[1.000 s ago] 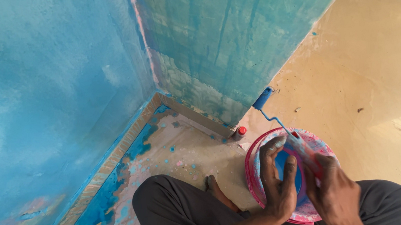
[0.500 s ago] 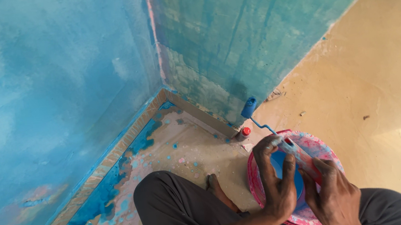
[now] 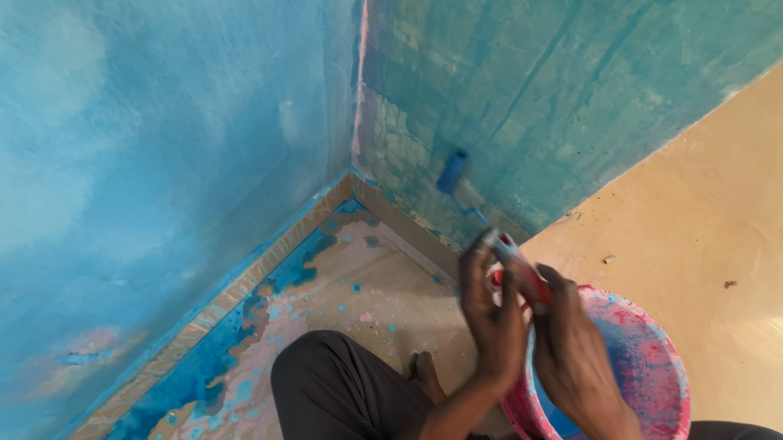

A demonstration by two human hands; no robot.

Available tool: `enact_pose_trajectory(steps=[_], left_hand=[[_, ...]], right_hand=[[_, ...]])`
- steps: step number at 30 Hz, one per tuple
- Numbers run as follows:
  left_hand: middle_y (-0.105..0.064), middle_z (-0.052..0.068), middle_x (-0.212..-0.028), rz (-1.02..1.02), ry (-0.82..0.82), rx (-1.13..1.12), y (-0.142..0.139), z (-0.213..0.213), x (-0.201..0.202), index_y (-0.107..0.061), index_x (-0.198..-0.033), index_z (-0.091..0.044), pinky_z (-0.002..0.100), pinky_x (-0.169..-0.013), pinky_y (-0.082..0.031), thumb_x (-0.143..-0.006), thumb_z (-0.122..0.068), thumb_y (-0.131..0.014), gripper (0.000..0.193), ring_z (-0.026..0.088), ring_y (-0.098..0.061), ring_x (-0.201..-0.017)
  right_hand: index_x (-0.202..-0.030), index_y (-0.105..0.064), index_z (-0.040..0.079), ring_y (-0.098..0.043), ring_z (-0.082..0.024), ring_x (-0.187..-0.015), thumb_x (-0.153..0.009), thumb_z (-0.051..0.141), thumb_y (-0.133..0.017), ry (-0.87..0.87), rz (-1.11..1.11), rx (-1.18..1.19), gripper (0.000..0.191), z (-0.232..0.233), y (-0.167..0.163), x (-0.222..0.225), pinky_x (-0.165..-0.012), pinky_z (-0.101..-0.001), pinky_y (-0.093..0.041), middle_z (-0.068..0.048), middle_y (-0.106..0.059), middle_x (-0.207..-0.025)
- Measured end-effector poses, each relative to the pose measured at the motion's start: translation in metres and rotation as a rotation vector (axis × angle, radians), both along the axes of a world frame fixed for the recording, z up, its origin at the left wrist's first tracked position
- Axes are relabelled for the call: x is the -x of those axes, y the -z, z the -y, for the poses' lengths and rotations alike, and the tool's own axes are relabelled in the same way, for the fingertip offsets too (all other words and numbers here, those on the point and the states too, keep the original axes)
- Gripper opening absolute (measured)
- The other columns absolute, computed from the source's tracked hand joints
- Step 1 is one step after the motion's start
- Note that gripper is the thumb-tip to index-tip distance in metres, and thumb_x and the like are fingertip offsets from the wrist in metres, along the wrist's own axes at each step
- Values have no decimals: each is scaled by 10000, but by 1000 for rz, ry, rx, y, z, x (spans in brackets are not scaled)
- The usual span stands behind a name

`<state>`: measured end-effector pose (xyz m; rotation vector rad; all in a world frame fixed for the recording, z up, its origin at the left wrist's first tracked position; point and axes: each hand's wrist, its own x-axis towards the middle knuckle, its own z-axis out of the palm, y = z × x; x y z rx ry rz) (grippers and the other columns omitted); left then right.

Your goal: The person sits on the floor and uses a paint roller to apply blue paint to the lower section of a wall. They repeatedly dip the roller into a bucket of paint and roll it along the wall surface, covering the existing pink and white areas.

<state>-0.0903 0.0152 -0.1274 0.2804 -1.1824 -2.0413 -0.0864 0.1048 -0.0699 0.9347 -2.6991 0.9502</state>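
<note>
- Two hands are seen low in the head view, held together over the near rim of a bucket.
- The left hand [image 3: 493, 321] is closed around the handle of a small paint roller [image 3: 458, 179]; its fingers are wrapped over the red grip.
- The right hand [image 3: 572, 357] is pressed just beside the left, curled against the same handle lower down; whether it grips the handle fully or only steadies it cannot be told, as the view is blurred there.
- The roller is pointed up and away from the hands, its thin metal shaft rising from the grip to a blue-coated sleeve, which appears to be touching the lower part of the teal wall [image 3: 609, 58].
- The bucket [image 3: 648, 358], pink and red and smeared with blue paint inside, is set on the floor directly beneath the hands and is partly covered by the right hand.
- A bent knee in dark trousers [image 3: 344, 402] is seen to the left of the hands.
- The spattered floor [image 3: 322, 297] runs into the corner, edged by a blue-stained skirting strip [image 3: 224, 298].
- A brighter blue wall [image 3: 109, 154] meets the teal wall at the corner.
- A bare tan floor [image 3: 763, 207] lies to the right.
</note>
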Motion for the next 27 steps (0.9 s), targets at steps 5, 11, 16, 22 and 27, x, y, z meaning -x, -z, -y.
enact_pose_trajectory(steps=[5, 11, 16, 22, 27], left_hand=[[-632, 145, -1411, 32, -46, -49, 13, 33, 19, -586, -1404, 14, 341, -1079, -500, -1056, -88, -625, 364, 210, -605, -1303], [-575, 107, -1381, -64, 44, -186, 6, -14, -6, -491, -1398, -45, 364, -1068, -507, -981, -44, -681, 459, 197, -585, -1305], [-580, 109, -1345, -160, 70, -280, 20, -42, -7, -460, -1374, -55, 368, -1104, -484, -977, -45, -714, 472, 201, -587, -1302], [-677, 100, -1236, -167, -55, -320, 56, 31, 37, -498, -1241, -98, 373, -1014, -525, -931, -31, -757, 410, 188, -655, -1175], [-650, 112, -1364, -76, -197, -128, 59, 71, 38, -621, -1314, -44, 365, -1093, -495, -983, -96, -709, 346, 200, -616, -1310]], right_hand=[[-1470, -381, -15, -609, -482, -1030, -937, -1, -518, -27, 100, -62, 551, 27, 3, 8, -810, -532, -517, -280, -546, -1178], [-1423, -465, 41, -644, -481, -1018, -884, 23, -580, 178, 44, -55, 551, -16, 9, -20, -778, -515, -536, -260, -605, -1184], [-1423, -468, 57, -669, -468, -970, -884, 23, -582, 212, -8, -26, 552, -40, 21, -27, -796, -507, -542, -260, -639, -1178], [-1439, -423, -6, -645, -500, -1053, -801, -45, -600, 43, 74, 121, 663, 23, 40, 16, -849, -518, -534, -300, -635, -1156], [-1369, -421, -26, -638, -507, -1009, -826, -18, -640, 15, 6, 126, 586, 81, 48, 35, -758, -525, -532, -305, -604, -1145]])
